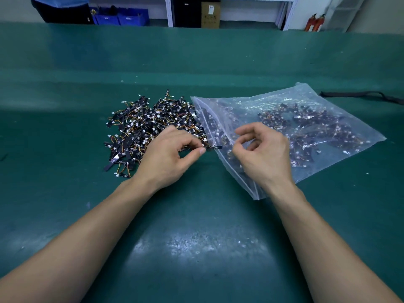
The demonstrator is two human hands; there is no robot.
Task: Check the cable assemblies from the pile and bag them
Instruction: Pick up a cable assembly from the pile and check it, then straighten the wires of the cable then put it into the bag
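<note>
The left hand [170, 154] pinches one assembly [215, 147] between thumb and forefinger, with the other fingers curled beneath. The assembly is a short black strip that sticks out sideways from the fingertips, and its free end reaches the open edge of the bag [306, 92]. The right hand [264, 154] hovers over the near left part of the bag. Its fingers are loosely curled, the thumb and forefinger are apart, and nothing shows between them. Whether it touches the plastic cannot be told.

The bag is clear plastic with a zip strip along its left edge. It lies flat on the table [196, 237], its mouth facing left. Inside it, many bagged parts [306, 125] are spread loosely, most of them toward the middle and right.

Just left of the bag, touching its mouth, lies the pile [148, 132], a dense heap of black strips with thin coloured wires and small white plugs. The left hand covers its near right edge.

Beyond the bag's far right corner, a black strap [360, 94] lies on the green table. Far behind the bag, past the table edge, stand a brown box [210, 15], two red extinguishers [316, 22] and, to the left, blue bins [122, 18] beside a person [61, 9] in dark trousers.
</note>
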